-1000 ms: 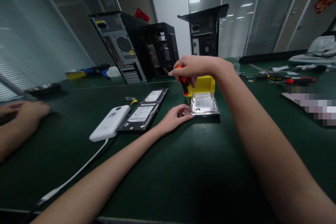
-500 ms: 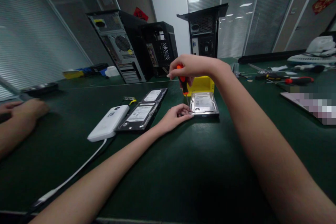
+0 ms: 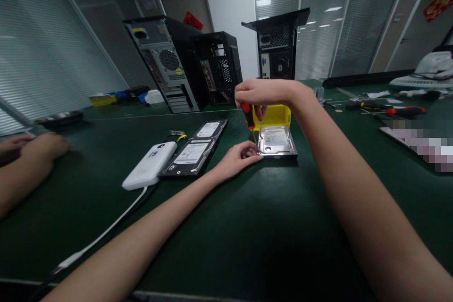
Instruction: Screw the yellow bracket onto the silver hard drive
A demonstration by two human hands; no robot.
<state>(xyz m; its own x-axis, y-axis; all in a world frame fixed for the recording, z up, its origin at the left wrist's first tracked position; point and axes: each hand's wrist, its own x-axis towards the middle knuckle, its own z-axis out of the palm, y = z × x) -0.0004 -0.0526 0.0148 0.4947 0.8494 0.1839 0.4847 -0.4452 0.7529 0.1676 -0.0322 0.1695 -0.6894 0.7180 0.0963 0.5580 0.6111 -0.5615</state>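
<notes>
A silver hard drive [image 3: 276,139] lies flat on the green table, just in front of a yellow box [image 3: 272,115]. My right hand [image 3: 260,96] is closed on the handle of a red-and-black screwdriver [image 3: 249,114], which stands nearly upright. Its tip meets the near left corner of the drive. At that same corner my left hand [image 3: 239,158] has its fingers curled together against the drive's edge. Left of it, two more hard drives [image 3: 193,153] lie end to end beside a white power bank [image 3: 150,166] with a cable.
Behind stand computer cases [image 3: 177,63] and another case [image 3: 278,49]. Screwdrivers [image 3: 405,111] and small tools lie at the right, near a pinkish flat object [image 3: 410,144]. At the left edge another person's hands [image 3: 42,148] rest over the table.
The whole view has shifted slightly. My right hand's fingers have changed their hold at the top of the screwdriver, whose tip stays at the drive's corner. My left hand stays beside the drive.
</notes>
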